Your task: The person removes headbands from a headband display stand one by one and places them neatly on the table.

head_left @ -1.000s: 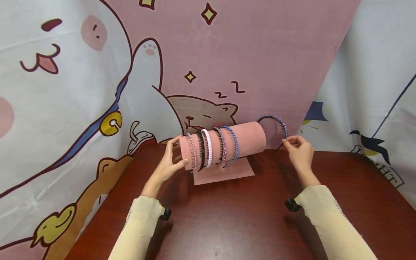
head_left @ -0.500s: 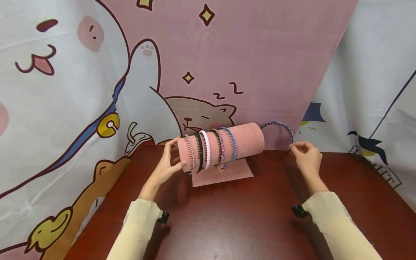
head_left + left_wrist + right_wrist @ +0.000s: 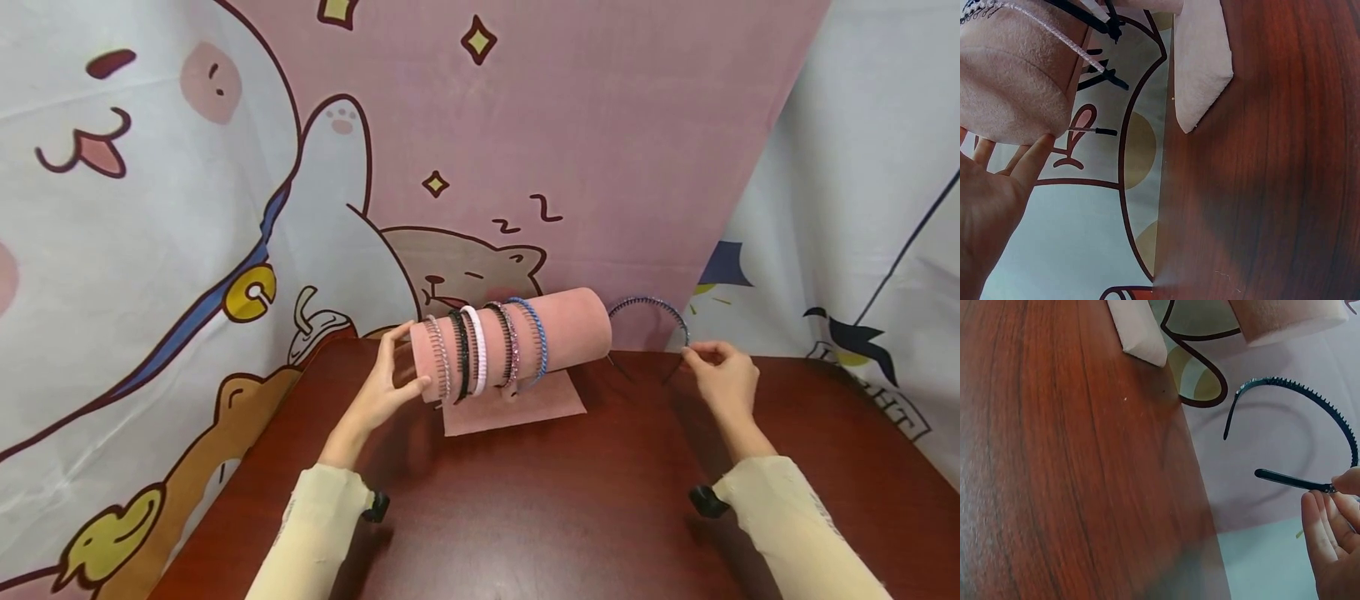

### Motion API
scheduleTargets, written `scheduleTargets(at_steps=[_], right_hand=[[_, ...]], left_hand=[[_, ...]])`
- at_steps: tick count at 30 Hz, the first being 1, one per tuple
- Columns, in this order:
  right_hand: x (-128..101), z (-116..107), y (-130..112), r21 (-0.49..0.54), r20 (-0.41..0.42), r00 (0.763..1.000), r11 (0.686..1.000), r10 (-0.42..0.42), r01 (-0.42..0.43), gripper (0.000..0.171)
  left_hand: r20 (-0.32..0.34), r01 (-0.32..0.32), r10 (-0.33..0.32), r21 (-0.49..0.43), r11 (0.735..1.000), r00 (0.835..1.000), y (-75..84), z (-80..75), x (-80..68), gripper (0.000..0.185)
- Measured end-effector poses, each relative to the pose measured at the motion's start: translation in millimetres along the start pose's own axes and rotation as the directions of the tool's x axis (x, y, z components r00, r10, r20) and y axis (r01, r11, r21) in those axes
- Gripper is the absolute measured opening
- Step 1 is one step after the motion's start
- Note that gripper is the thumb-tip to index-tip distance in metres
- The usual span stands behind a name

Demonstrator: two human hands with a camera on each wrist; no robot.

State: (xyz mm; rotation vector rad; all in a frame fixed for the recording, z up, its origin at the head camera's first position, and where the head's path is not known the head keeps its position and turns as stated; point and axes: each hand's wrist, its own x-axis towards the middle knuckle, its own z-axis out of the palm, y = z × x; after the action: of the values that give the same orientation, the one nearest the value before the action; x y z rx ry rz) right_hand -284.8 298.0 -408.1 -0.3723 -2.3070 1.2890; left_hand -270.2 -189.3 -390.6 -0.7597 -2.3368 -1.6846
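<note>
A pink fabric headband stand (image 3: 573, 329) rises from a flat base (image 3: 525, 415). Several toothed headbands circle its roll, among them a white headband (image 3: 480, 354) and a blue headband (image 3: 540, 337). My left hand (image 3: 375, 396) grips the roll's left end, thumb in front and fingers behind. In the left wrist view, fingertips touch the roll's fuzzy end. To the right of the roll, my right hand (image 3: 723, 383) pinches a dark, sparkly blue headband (image 3: 648, 300) near one tip. Its teeth and both free ends show in the right wrist view, apart from the roll.
The reddish-brown wooden table (image 3: 480, 517) extends beneath both arms. Behind it hangs a cartoon-printed cloth (image 3: 637, 150), close to the stand and the sparkly headband. A black wrist device (image 3: 707, 502) sits at the right sleeve, another at the left.
My right hand has moved right and slightly down, drawing the sparkly headband away from the roll's right end. The left hand keeps its hold, and the stand stays nearly in place.
</note>
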Motion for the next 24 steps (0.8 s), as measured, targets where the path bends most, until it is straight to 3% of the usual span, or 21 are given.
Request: scheduleTargets(at_steps=[11, 24], right_hand=[[0.8, -3.5, 17.4, -0.085, 0.041, 0.999, 0.996, -0.006, 0.009, 0.033], [1.0, 0.2, 36.4, 0.000, 0.108, 0.991, 0.997, 0.079, -0.080, 0.035]], left_hand=[[-0.004, -0.004, 0.004, 0.008, 1.000, 1.000, 1.4, 0.0, 0.1, 0.085], [0.001, -0.009, 0.009, 0.017, 1.000, 1.000, 2.5, 0.8, -0.8, 0.085]])
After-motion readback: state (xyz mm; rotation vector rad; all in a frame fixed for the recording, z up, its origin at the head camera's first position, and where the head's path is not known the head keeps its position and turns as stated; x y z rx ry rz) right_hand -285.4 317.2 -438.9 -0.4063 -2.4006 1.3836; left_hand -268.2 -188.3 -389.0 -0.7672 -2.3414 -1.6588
